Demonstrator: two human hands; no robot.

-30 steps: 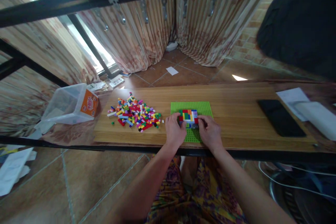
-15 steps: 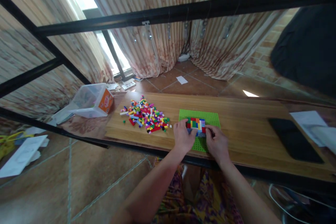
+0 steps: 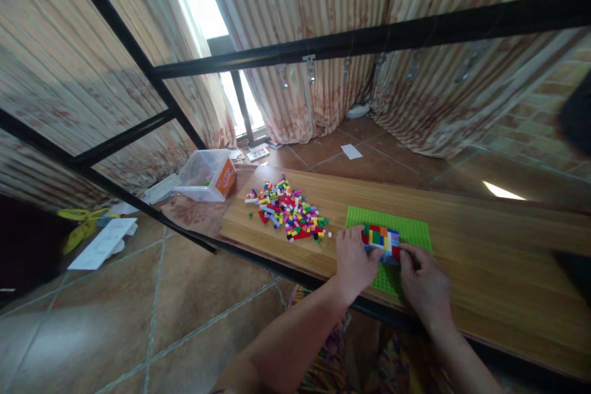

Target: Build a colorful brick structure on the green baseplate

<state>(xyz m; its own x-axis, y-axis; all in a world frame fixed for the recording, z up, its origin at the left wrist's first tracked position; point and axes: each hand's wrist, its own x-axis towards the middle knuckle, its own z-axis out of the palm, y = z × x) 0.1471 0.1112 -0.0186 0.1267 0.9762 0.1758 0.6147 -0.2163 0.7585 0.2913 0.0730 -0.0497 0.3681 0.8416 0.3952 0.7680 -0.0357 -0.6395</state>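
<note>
A block of multicoloured toy building bricks (image 3: 382,237) sits on or just over a green studded baseplate (image 3: 413,229) in the right half of the view. My left hand (image 3: 354,260) grips the block's left side, its thumb along the near edge and its fingers at the far left corner. At the right end, the closed fingers of my right hand (image 3: 425,283) press against the block's side. Whether the block is fixed to the baseplate cannot be made out. To the left lies a heap of loose bricks (image 3: 290,212) in many colours.
The bricks and baseplate lie on a long wooden board (image 3: 489,271). Beyond its left end stands a clear plastic box (image 3: 198,181) with an orange label. A dark flat object (image 3: 575,271) is cut off at the right. Black metal bars (image 3: 277,54) cross behind the board.
The head view has swung left, so the board and hands appear further right and lower. Both hands keep their places on the brick block, with no clear movement of it against the baseplate.
</note>
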